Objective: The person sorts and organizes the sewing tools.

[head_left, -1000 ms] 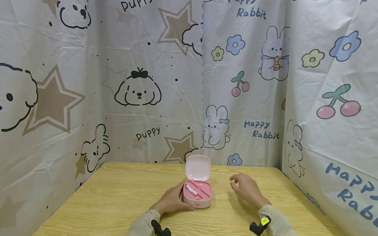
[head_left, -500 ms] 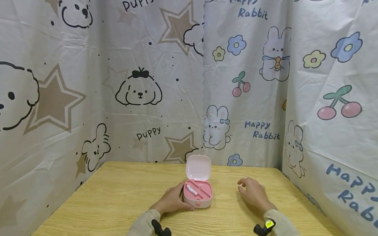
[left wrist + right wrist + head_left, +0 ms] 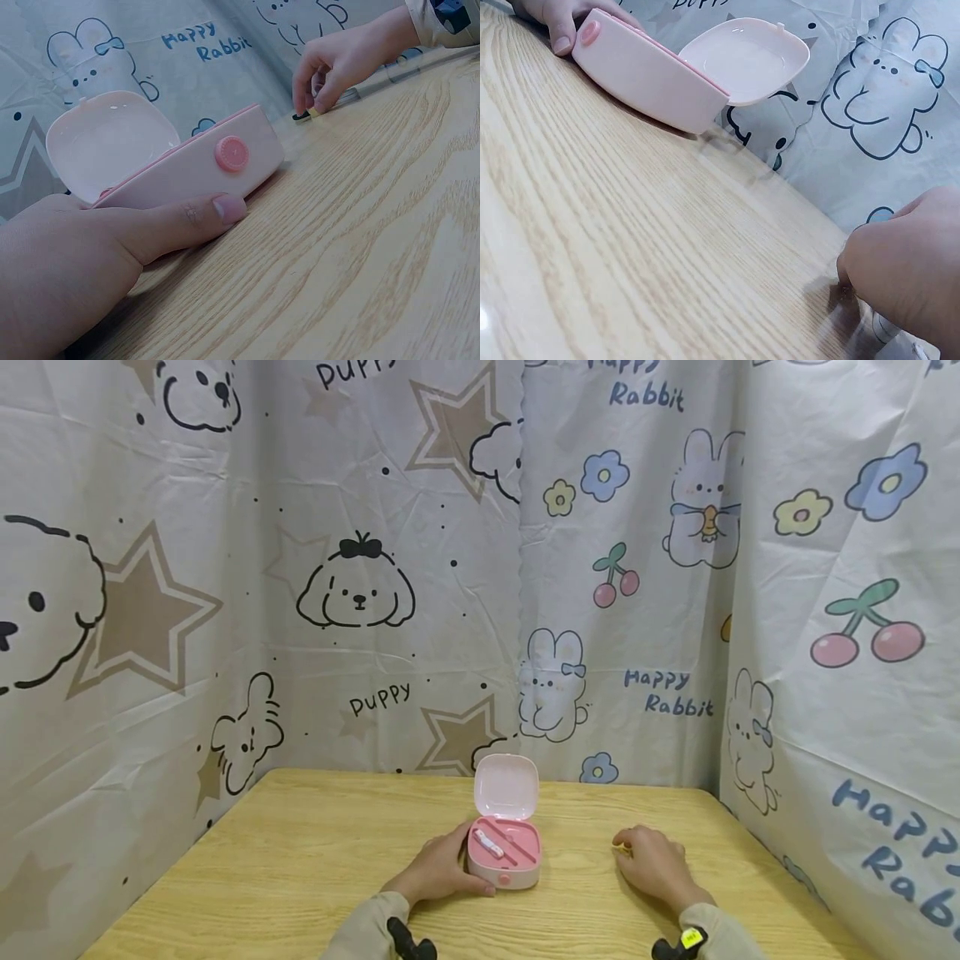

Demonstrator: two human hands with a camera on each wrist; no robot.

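In the head view a small pink case stands on the table with its pale lid raised. A slim white-and-pink thing lies in the left part of its pink tray. My left hand holds the case from its left side, its thumb along the front near the round pink button. My right hand is on the table to the right of the case, apart from it, with fingers loosely bent. A small dark patch shows under its fingertips in the left wrist view, too small to identify.
The yellow wood-grain table is enclosed at the back and sides by pale printed curtains. Each forearm carries a black wrist device over a beige sleeve.
My right hand has moved right and toward me, away from the case, and come down to the table. My left hand and the case keep their places, apart from a slight view shift.
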